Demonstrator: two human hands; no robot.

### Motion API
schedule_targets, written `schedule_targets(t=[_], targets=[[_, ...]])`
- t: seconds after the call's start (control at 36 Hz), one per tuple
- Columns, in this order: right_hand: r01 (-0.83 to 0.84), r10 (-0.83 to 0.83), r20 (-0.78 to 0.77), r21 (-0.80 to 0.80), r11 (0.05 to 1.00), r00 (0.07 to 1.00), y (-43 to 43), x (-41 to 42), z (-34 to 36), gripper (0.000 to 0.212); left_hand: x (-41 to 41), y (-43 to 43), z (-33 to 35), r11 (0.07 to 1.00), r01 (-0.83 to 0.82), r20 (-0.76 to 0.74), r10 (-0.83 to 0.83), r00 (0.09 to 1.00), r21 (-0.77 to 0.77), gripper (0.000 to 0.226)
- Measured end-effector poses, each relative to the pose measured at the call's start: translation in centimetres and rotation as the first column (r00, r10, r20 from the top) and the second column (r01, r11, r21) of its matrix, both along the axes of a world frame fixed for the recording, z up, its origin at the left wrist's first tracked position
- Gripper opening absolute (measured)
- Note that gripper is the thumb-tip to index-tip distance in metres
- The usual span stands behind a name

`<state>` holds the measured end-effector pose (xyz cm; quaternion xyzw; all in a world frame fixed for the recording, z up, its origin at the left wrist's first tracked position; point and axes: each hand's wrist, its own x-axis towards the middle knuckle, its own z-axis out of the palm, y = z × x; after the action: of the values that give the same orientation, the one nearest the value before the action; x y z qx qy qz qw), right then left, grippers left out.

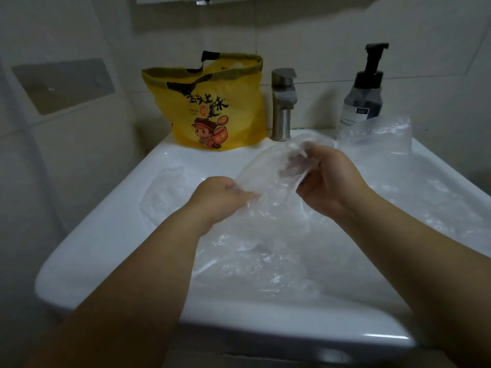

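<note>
While both my hands are on the clear plastic bag (pixel 268 208), it hangs over the bowl of the white sink (pixel 106 235), with its lower end crumpled down in the basin. My left hand (pixel 223 197) grips the bag's left edge, fingers curled into the film. My right hand (pixel 326 181) pinches the upper edge; the curled fingers show through the plastic, thumb on the near side. More clear film lies in the bowl left and right of the bag. At the back rim: a yellow printed bag (pixel 212 107) on the left, a steel faucet (pixel 283 104) just beside it, and a dark pump bottle (pixel 364 94) on the right. Another clear bag (pixel 377 134) sits in front of the bottle.
</note>
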<state>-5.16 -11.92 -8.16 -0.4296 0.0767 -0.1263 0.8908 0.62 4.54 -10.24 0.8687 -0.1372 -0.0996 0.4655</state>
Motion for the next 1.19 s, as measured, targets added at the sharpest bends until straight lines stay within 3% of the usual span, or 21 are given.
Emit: schedule_targets(t=[0.06,0.11,0.19,0.28,0.33,0.36,0.47,0.53,0.58,0.67,0.69,0.75,0.81,0.92,1.0,1.03,1.08,1.14,1.19], targets=[[0.064,-0.065,-0.039,-0.025,0.998,0.997,0.1,0.0,0.0,0.016,-0.1,0.1,0.0,0.998,0.004,0.032,-0.005,0.999,0.057,0.035],[0.150,-0.170,-0.084,-0.209,0.967,0.982,0.1,0.1,-0.2,0.020,-0.3,0.1,0.0,0.997,-0.009,0.098,0.002,0.995,0.074,0.063],[0.199,-0.252,-0.006,-0.596,0.778,0.968,0.3,-0.3,-0.6,0.019,-1.3,-0.2,1.0,0.974,0.104,0.097,-0.086,0.992,-0.203,0.081],[0.175,-0.175,0.087,-0.791,0.586,0.981,1.0,-0.7,-0.9,0.009,-2.0,-0.8,1.7,0.902,0.156,-0.060,-0.196,0.979,-0.403,0.049],[0.167,-0.160,0.094,-0.827,0.536,0.983,1.5,-0.6,-1.0,0.009,-1.8,-0.8,1.7,0.896,0.128,-0.068,-0.173,0.983,-0.425,0.014],[0.162,-0.158,0.091,-0.835,0.526,0.983,1.6,-0.6,-1.0,0.013,-1.6,-0.8,1.7,0.878,0.092,-0.090,-0.152,0.984,-0.469,0.010],[0.020,-0.050,-0.014,-0.794,0.607,0.999,1.4,-0.7,-0.7,0.031,-0.8,-0.2,2.5,0.666,-0.104,-0.284,-0.167,0.944,-0.738,0.018],[-0.125,0.057,-0.115,-0.763,0.634,0.992,1.2,-0.8,-0.5,0.054,-0.7,0.1,2.9,0.612,-0.174,-0.349,-0.178,0.920,-0.771,0.025],[-0.245,0.142,-0.202,-0.706,0.665,0.969,1.2,-1.1,-0.4,0.057,-0.6,0.3,2.9,0.649,-0.209,-0.383,-0.138,0.914,-0.732,0.033],[-0.286,0.187,-0.231,-0.544,0.789,0.955,1.1,-1.1,-0.2,0.023,-0.3,0.6,2.8,0.673,-0.208,-0.385,-0.123,0.914,-0.710,0.028],[-0.257,0.173,-0.211,-0.488,0.834,0.962,1.1,-1.1,0.0,0.019,-0.1,0.7,2.7,0.654,-0.186,-0.372,-0.158,0.915,-0.734,0.026],[-0.159,0.111,-0.144,-0.379,0.912,0.983,0.9,-0.9,0.3,0.017,0.0,0.8,2.5,0.647,-0.112,-0.348,-0.249,0.904,-0.754,0.042],[-0.037,0.008,-0.093,-0.312,0.949,0.996,0.6,-0.8,0.6,0.016,0.2,1.0,2.1,0.733,-0.019,-0.339,-0.291,0.895,-0.680,0.058],[0.123,-0.153,-0.067,-0.329,0.936,0.986,0.0,-1.0,0.6,0.019,-0.6,0.5,1.6,0.818,0.060,-0.397,-0.341,0.852,-0.573,0.040],[0.124,-0.141,-0.045,-0.269,0.955,0.989,0.1,-1.0,0.5,0.017,-0.8,-0.4,1.1,0.843,0.049,-0.333,-0.264,0.905,-0.535,0.014],[0.103,-0.112,-0.027,-0.229,0.968,0.993,0.2,-0.8,0.5,0.016,-0.7,-0.5,1.2,0.815,-0.016,-0.333,-0.218,0.917,-0.579,0.009],[0.065,-0.068,-0.011,-0.187,0.980,0.998,0.3,-0.5,0.6,0.013,0.0,-0.3,1.5,0.667,-0.156,-0.353,-0.170,0.920,-0.729,0.012],[0.031,-0.038,-0.032,-0.179,0.983,0.999,0.3,-0.4,0.6,0.009,0.5,0.3,2.2,0.506,-0.222,-0.354,-0.181,0.917,-0.833,0.014],[0.000,-0.011,-0.063,-0.161,0.987,0.998,0.3,-0.2,0.4,0.007,0.9,0.7,2.4,0.412,-0.256,-0.369,-0.224,0.902,-0.875,0.018]])
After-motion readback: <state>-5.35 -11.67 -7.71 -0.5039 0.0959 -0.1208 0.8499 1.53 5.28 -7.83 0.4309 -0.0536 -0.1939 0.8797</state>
